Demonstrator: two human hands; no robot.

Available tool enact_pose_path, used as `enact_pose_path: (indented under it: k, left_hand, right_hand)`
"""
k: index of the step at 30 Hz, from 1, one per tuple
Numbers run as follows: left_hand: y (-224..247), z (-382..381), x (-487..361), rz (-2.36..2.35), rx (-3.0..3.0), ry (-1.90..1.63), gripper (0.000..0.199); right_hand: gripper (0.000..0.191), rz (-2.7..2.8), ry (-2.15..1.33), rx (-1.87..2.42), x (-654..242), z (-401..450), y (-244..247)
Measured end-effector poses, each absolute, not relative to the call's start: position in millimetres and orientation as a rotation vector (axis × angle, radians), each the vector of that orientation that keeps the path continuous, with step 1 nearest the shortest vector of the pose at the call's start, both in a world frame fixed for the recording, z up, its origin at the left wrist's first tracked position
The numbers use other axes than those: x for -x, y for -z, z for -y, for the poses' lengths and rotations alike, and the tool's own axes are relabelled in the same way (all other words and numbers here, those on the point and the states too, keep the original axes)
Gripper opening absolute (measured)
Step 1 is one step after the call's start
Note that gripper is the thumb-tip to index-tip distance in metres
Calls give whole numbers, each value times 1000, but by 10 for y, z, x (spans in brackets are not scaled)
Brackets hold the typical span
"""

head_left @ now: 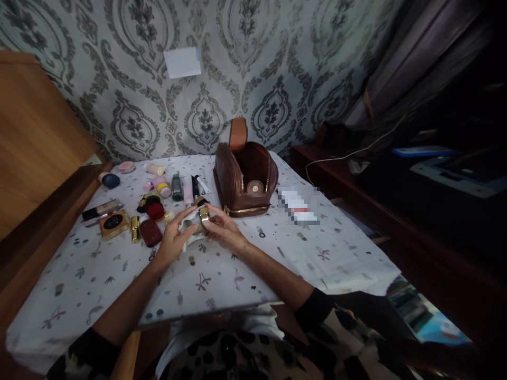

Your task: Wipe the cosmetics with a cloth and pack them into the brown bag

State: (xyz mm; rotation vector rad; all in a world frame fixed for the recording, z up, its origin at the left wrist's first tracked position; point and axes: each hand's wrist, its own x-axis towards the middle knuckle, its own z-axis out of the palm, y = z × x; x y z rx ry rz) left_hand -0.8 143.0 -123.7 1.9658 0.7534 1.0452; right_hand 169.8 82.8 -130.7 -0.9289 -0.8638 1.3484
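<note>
One gold cap [205,215], pinched in your right hand [228,232]; one pale container [192,219], gripped alongside by your left hand [175,238]; one brown bag [247,205], beyond your right; one gold tube [135,229], leftward.

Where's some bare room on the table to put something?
The patterned cloth is bare between the right forearm and blurred white item, and left of the left forearm, in front of the cosmetics. It's crowded left of the brown bag.
</note>
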Motion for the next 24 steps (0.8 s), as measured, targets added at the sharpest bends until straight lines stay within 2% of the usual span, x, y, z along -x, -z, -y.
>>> enact_pose_path:
  k: [6, 12, 18, 24]
  left_hand:
    - [1249, -1445, 17, -703, -2163, -1168, 29]
    - [1277, -1446, 54, -581, -2392, -1159, 30]
    - [1301, -1373, 1, -473, -2500, -1174, 22]
    - [1189, -1309, 3, -614, -2299, -1114, 32]
  right_hand:
    - [60, 822, -1392, 925, -1671, -843, 1358]
    - [60, 682, -1423, 939, -1659, -878, 1393]
    - [36, 499, -1510, 888, -1729, -898, 1312]
    - [43, 534, -1627, 844, -1772, -890, 1271]
